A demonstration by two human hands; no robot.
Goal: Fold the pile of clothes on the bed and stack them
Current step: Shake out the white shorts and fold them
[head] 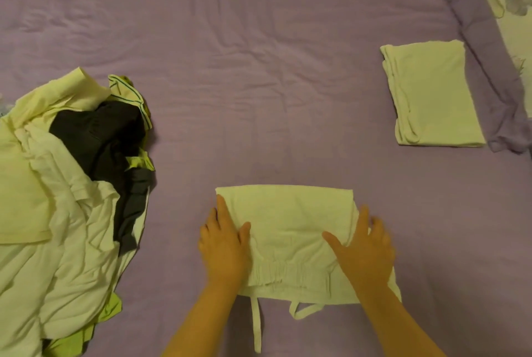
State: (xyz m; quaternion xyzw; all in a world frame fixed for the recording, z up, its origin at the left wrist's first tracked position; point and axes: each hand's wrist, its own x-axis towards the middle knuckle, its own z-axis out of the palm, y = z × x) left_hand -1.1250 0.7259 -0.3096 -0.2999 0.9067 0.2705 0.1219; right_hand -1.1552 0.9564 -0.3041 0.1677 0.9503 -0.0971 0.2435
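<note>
Your left hand (pixel 223 244) and right hand (pixel 364 247) lie flat, fingers straight, on the folded pants (pixel 288 230); pile (pixel 66 184) left.

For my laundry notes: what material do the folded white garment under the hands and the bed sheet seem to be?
Folded white garment: probably soft matte cotton knit, with a gathered elastic waistband and flat drawstrings. Bed sheet: probably thin woven cotton or a blend, lilac, matte, finely creased.
</note>
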